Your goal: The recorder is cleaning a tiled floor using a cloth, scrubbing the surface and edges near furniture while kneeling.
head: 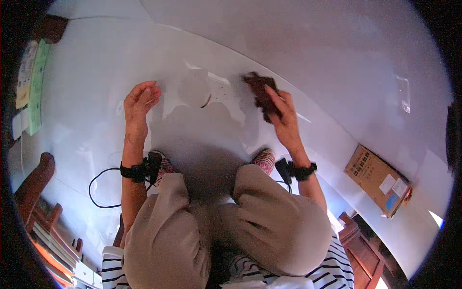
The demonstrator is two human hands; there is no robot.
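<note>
Over the pale, glossy floor (pixel 195 124), my right hand (pixel 285 112) grips a dark brown, ragged-edged clump (pixel 265 95); its material is blurred and I cannot tell it. My left hand (pixel 142 96) is raised at the left with bent fingers and nothing visible in it. Between the hands, a thin dark curved sliver (pixel 206 101) lies on the floor, with a few tiny reddish crumbs (pixel 222 88) just beyond it. Both wrists wear black strapped devices, and a black cable loops beside the left one.
A printed cardboard box (pixel 377 180) lies at the right. Green and pale packets (pixel 38 86) stand at the far left. Dark wooden furniture (pixel 34 188) is at lower left, and a wooden panelled piece (pixel 361 249) at lower right. My knees and patterned socks are below.
</note>
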